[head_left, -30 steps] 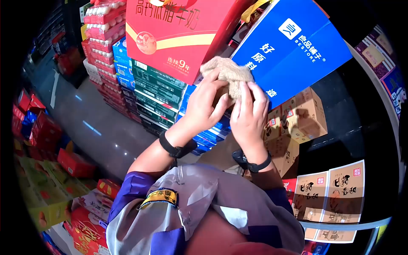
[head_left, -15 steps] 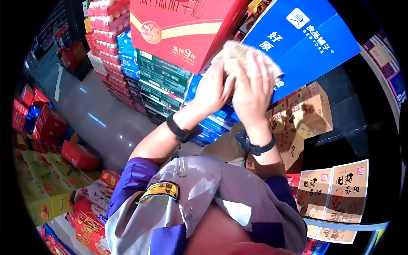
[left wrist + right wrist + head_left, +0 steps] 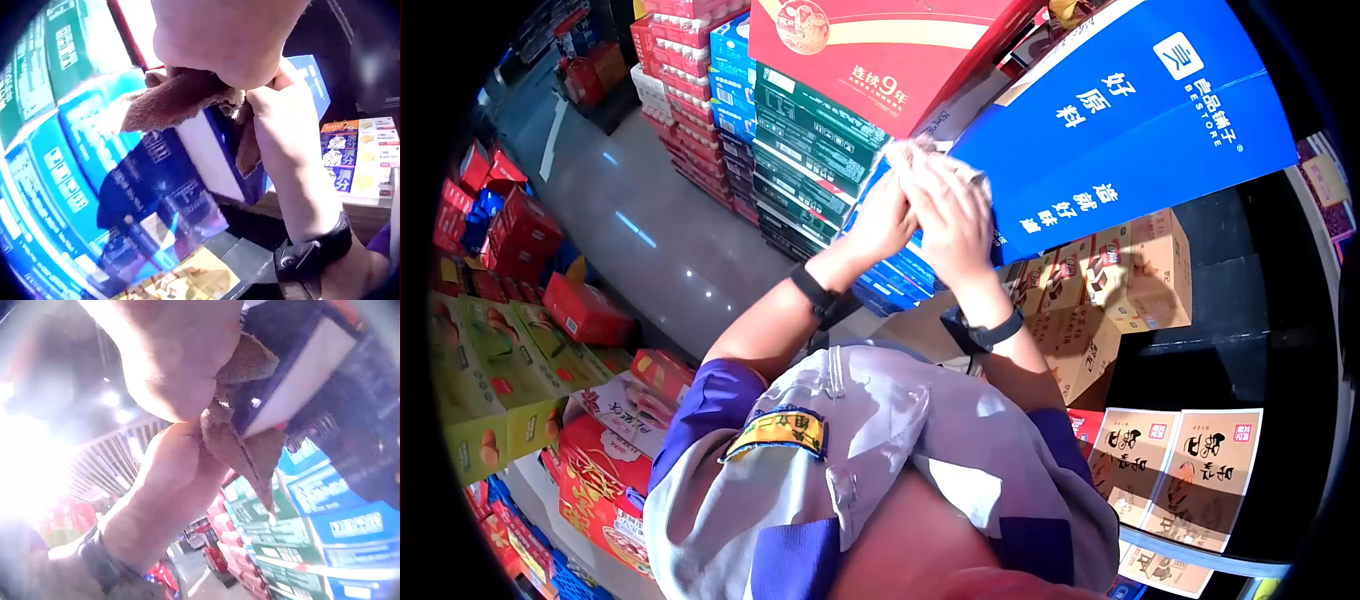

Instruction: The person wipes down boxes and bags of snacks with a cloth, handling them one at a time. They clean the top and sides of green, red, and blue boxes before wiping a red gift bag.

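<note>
Both hands are together at a bunched beige cloth (image 3: 972, 172), towel-like in texture. My left hand (image 3: 883, 222) grips it from the left side. Pressed close against it, my right hand (image 3: 952, 218) lies over the cloth with its fingers bent around it. In the left wrist view brown-looking folds of the cloth (image 3: 165, 106) hang out past the hands. Loose corners of the cloth (image 3: 240, 450) also stick out in the right wrist view. The fingertips are partly hidden by the folds. Just beyond the hands is a big blue carton (image 3: 1130, 150) with white lettering.
A large red box (image 3: 880, 50) stands on stacked green cartons (image 3: 810, 150) beyond the hands. Blue cartons (image 3: 895, 285) are stacked below them. Tan boxes (image 3: 1140, 275) sit at the right. Grey floor (image 3: 690, 270) runs along the left, past red boxes (image 3: 585, 308).
The hands moved right across the blue carton's corner with the cloth, then back left and down. The camera view shifted, so the cartons appear farther right.
</note>
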{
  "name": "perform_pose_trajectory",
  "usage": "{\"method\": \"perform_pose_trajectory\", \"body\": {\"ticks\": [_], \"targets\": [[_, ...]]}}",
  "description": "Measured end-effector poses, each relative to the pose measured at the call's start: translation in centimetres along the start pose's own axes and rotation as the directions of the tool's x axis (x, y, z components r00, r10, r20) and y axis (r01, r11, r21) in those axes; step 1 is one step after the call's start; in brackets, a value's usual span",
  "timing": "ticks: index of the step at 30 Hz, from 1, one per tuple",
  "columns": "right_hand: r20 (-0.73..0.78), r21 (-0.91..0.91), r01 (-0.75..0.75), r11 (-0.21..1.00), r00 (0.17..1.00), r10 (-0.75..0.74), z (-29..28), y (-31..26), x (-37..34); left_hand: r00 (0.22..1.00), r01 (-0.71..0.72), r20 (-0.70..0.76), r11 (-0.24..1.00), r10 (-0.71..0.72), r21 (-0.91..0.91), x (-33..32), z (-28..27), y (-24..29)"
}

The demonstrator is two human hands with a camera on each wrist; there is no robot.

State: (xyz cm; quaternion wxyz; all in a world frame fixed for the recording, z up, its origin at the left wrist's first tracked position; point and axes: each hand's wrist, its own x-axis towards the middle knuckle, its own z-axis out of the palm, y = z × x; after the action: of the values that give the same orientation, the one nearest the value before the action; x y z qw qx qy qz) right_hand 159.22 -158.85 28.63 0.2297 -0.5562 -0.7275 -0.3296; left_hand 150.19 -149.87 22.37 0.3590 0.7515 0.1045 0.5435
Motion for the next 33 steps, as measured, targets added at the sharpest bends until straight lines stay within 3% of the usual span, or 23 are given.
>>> {"method": "perform_pose_trajectory", "body": {"ticks": [2, 5, 8, 9, 10, 11, 12, 13, 14, 16, 17, 18, 20, 22, 25, 26, 28, 30, 31, 33], "targets": [[-0.116, -0.032, 0.000, 0.999, 0.993, -0.004, -0.9, 0.3, 2.3, 0.999, -0.041, 0.028, 0.990, 0.045, -0.132, 2.8, -0.6, 1.4], [-0.226, 0.058, -0.024, 0.998, 0.973, 0.037, -0.9, 0.0, 3.8, 0.996, -0.041, 0.075, 0.989, 0.052, -0.144, 4.0, -1.0, 2.3], [-0.167, 0.095, -0.045, 0.994, 0.984, 0.061, 1.2, -0.3, 1.0, 0.985, 0.012, 0.171, 0.995, 0.005, -0.101, 0.9, -0.5, -0.4], [-0.135, 0.077, -0.051, 0.996, 0.989, 0.061, 1.9, -0.8, 0.0, 1.000, -0.027, -0.004, 1.000, 0.027, -0.013, -0.4, 0.3, -0.8], [-0.098, 0.069, -0.057, 0.996, 0.993, 0.064, 1.9, -1.5, -0.4, 0.996, 0.073, 0.047, 0.997, -0.073, 0.002, -1.7, 0.0, -1.9], [-0.082, 0.085, -0.085, 0.993, 0.992, 0.092, 2.4, -2.1, -1.1, 0.957, 0.265, 0.142, 0.961, -0.252, -0.079, -2.0, -1.1, -0.9], [-0.065, 0.101, -0.110, 0.989, 0.991, 0.117, 3.0, -2.4, -1.4, 0.877, 0.453, 0.246, 0.881, -0.412, -0.140, -2.1, -2.3, 0.0], [-0.077, 0.173, -0.099, 0.980, 0.991, 0.113, 3.3, -2.7, -1.0, 0.936, 0.316, 0.182, 0.947, -0.302, -0.054, -2.0, -3.1, -0.5], [-0.085, 0.218, -0.094, 0.971, 0.990, 0.115, 3.7, -2.8, -0.3, 0.947, 0.286, 0.166, 0.957, -0.276, -0.045, -2.1, -3.8, -0.5], [-0.108, 0.265, -0.080, 0.961, 0.988, 0.112, 3.9, -3.0, 1.8, 0.977, 0.215, -0.021, 0.974, -0.214, 0.070, -0.9, -4.6, -1.6], [-0.154, 0.291, -0.052, 0.955, 0.983, 0.101, 3.8, -2.8, 3.7, 0.992, 0.119, -0.061, 0.976, -0.110, 0.181, 0.9, -5.7, -1.1], [-0.185, 0.263, -0.053, 0.963, 0.977, 0.104, 3.3, -2.9, 5.5, 0.985, 0.034, -0.173, 0.966, 0.011, 0.256, 2.9, -6.0, -0.4], [-0.287, 0.180, -0.081, 0.980, 0.949, 0.131, 3.0, -2.6, 9.0, 0.954, -0.089, -0.252, 0.956, 0.162, 0.278, 7.5, -7.1, 2.2], [-0.386, 0.181, -0.168, 0.969, 0.894, 0.228, 3.5, -1.9, 12.0, 0.910, -0.191, -0.242, 0.859, 0.336, 0.476, 11.2, -8.0, 0.9], [-0.293, 0.166, -0.284, 0.944, 0.900, 0.322, 4.7, -0.5, 12.6, 0.920, -0.260, -0.073, 0.741, 0.384, 0.620, 13.8, -8.0, -0.9], [-0.255, 0.147, -0.297, 0.943, 0.910, 0.327, 5.4, 0.0, 12.0, 0.958, -0.219, -0.042, 0.820, 0.282, 0.529, 13.2, -7.3, -2.2], [-0.113, 0.178, -0.344, 0.922, 0.924, 0.366, 8.1, -0.3, 9.5, 0.974, -0.183, -0.033, 0.870, 0.222, 0.458, 10.5, -5.5, -6.8], [-0.086, 0.200, -0.358, 0.912, 0.921, 0.380, 10.1, -0.9, 7.6, 0.970, -0.183, 0.018, 0.682, 0.241, 0.709, 7.4, -3.8, -10.4], [-0.050, 0.218, -0.378, 0.900, 0.917, 0.397, 10.5, -1.4, 7.0, 0.970, -0.170, -0.036, 0.774, 0.241, 0.609, 7.0, -3.6, -10.6], [0.003, 0.226, -0.393, 0.891, 0.915, 0.403, 11.1, -1.4, 6.3, 0.972, -0.174, -0.012, 0.750, 0.235, 0.638, 7.1, -3.8, -11.4]]}}
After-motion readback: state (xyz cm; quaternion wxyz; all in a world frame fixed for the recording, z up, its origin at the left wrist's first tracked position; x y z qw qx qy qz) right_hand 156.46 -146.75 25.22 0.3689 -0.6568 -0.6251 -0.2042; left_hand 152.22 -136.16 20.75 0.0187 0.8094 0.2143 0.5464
